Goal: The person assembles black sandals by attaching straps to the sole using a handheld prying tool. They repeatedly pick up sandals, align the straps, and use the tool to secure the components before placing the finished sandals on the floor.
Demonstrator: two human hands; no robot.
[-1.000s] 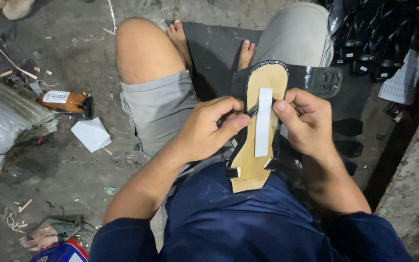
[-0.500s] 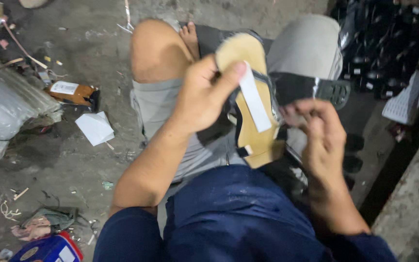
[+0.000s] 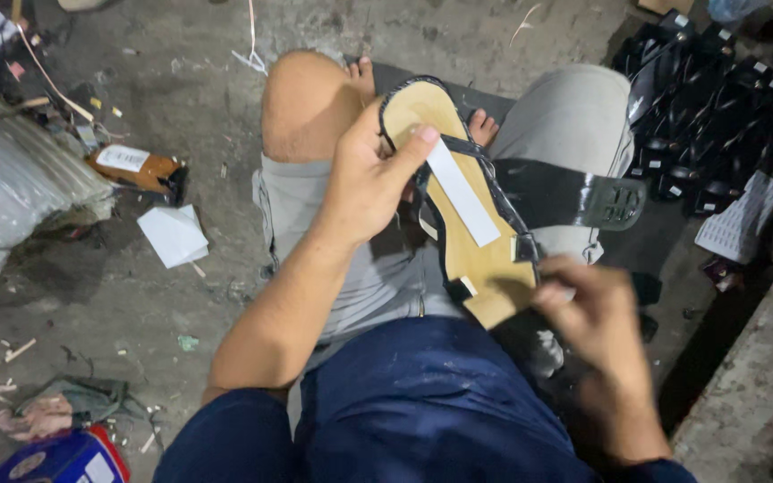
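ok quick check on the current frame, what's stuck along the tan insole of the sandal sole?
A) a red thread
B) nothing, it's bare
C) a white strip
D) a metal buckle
C: a white strip lies lengthwise on the tan insole, which the left hand grips near its toe end, thumb on the strip's upper end; the right hand is at the heel end.

- One tan sandal sole with black edging [image 3: 458, 206].
- One white paper strip [image 3: 463, 193] stuck on the sole.
- One shiny black strap [image 3: 574, 199].
- Two bare hands: the left hand [image 3: 367, 183] and the right hand [image 3: 594, 315].
- One pile of black shoe pieces [image 3: 704, 107]; too many to count.
- One white folded paper [image 3: 173, 235] on the floor.
- One small brown box with a white label [image 3: 134, 167].
- Two bare feet [image 3: 361, 73].
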